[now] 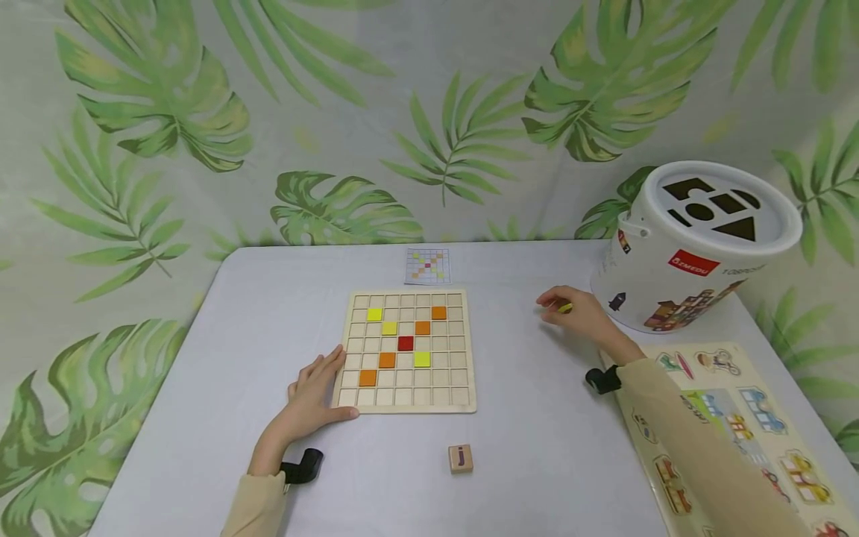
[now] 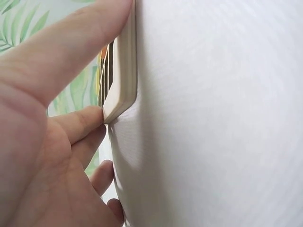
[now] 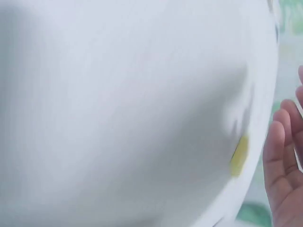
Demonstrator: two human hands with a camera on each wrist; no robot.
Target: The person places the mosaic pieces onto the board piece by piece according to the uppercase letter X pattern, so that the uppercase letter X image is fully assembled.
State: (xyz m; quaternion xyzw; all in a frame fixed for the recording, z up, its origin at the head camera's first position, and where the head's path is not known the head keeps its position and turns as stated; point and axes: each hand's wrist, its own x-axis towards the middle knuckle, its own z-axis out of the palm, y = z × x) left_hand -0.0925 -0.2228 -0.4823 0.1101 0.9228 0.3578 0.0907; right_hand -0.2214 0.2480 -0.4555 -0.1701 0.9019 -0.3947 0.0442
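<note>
A wooden grid board (image 1: 463, 350) lies in the middle of the table, with yellow, orange and red tiles set in a cross-like pattern around a red tile (image 1: 406, 343). My left hand (image 1: 322, 384) rests flat against the board's near left corner. In the left wrist view its straight fingers (image 2: 80, 120) touch the board's rim (image 2: 124, 71). My right hand (image 1: 560, 307) hovers right of the board over a small yellow tile (image 1: 566, 307). In the right wrist view the yellow tile (image 3: 239, 155) lies on the table, with the relaxed fingers (image 3: 284, 161) just beside it and apart from it.
A white bucket (image 1: 698, 246) with a shape-sorter lid stands at the back right. A wooden picture puzzle (image 1: 731, 418) lies under my right forearm. A pattern card (image 1: 427, 266) sits behind the board, and a letter cube (image 1: 460, 459) in front of it. The table's left half is bare.
</note>
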